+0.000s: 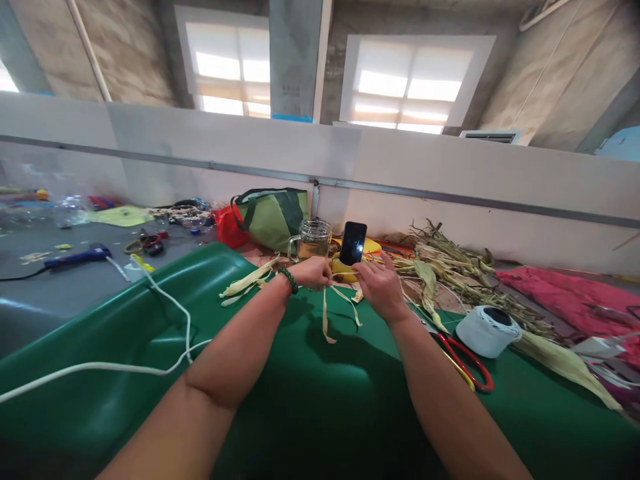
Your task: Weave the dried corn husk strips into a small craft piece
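Observation:
Over the green mat (320, 413), my left hand (311, 272) is closed on a pale husk strip (326, 320), whose ends hang below the fingers. My right hand (381, 283) pinches the same strip, which is drawn between both hands. Behind them are a glass mug (314, 241) with amber liquid and a dark phone (353, 243) standing upright in a yellow holder. More husk pieces (250, 279) lie left of my left hand.
Red-handled scissors (470, 363) and a white spool (487, 331) lie at the right, near dried husks (450, 267) and pink cloth (575, 303). A white cable (100, 365) crosses the mat's left side. A green bag (275, 217) and blue glue gun (80, 257) are farther back.

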Motion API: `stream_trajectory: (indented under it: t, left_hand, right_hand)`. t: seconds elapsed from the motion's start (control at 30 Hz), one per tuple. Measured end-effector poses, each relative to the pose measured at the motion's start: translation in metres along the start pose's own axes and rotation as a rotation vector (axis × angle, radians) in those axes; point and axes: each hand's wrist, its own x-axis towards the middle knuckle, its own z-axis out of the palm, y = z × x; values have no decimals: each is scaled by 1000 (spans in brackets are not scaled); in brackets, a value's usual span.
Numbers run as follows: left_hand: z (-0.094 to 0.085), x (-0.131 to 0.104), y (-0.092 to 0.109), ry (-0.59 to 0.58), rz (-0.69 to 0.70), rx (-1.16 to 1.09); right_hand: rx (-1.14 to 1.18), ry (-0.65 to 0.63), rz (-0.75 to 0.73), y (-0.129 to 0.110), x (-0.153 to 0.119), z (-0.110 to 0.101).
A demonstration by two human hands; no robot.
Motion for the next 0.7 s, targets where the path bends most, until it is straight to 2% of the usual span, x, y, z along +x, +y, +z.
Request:
stream_trajectory:
  t: [0.07,0.13,0.17,0.23,0.3,0.37,0.43,0.47,0.53,0.63,0.7]
  left_hand:
    - [-7,-2,-2,25,-7,14]
    - [-11,-2,-1,127,-7,109]
    - [-12,-2,0,198,-6,175]
    - [-12,-2,3,338,-6,304]
    - [-10,0,5,415,-16,389]
    - [-5,1,7,408,-27,431]
    - [2,4,9,341,-9,433]
    - [5,4,9,303,27,413]
    - [10,6,10,243,107,335]
    - [8,5,7,204,135,229]
    - [3,4,5,230,101,236]
  right_hand:
    - [45,-6,-25,3,-1,-4]
    - [120,-18,-2,1,-2,-4]
    - [177,-15,55,-1,-2,-3]
    - [376,-7,260,-3,-1,1]
    - [710,-21,517,-2,0,5]
    - [1074,-26,697,3,1,7]
    - [1284,35,750,8,2,7]
    - [1279,74,737,11,2,7]
    - [1057,111,653,15,1,8]
    - [583,57,431,17,-2,11]
    - [461,-8,356,15,-3,13]
